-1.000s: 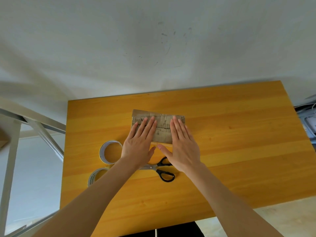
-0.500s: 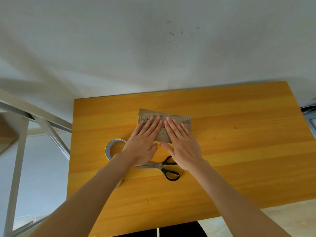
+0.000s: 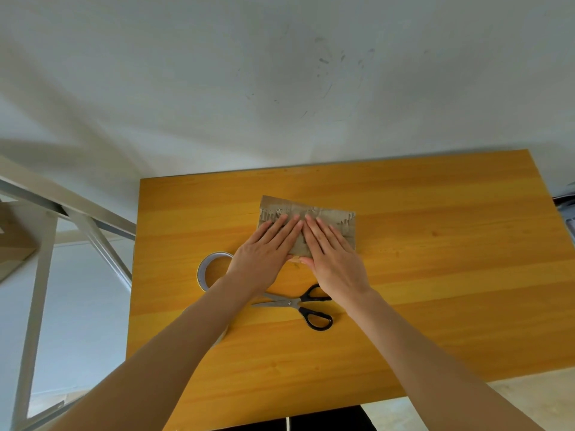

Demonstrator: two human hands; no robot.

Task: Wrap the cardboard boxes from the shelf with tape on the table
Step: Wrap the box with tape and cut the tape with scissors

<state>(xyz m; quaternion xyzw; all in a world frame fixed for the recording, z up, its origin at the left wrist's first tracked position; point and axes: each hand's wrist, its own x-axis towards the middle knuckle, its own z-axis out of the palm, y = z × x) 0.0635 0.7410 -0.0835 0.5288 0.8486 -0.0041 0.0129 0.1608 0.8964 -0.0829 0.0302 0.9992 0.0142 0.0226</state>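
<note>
Box: the flattened brown cardboard box, its surface torn and ragged, lies on the orange wooden table, near the middle.
Hands: the left hand and right hand lie flat and open on the box, palms down, fingers almost touching; neither grips anything.
Tape: a white-rimmed roll of tape stands just left of the left wrist; a second roll is mostly hidden under the forearm.
Scissors: black-handled scissors lie beneath the wrists.
Risk: uneven pressing could slide the box or wrinkle tape over the ragged surface.
Risk: a withdrawing wrist could knock the scissors or the roll.
</note>
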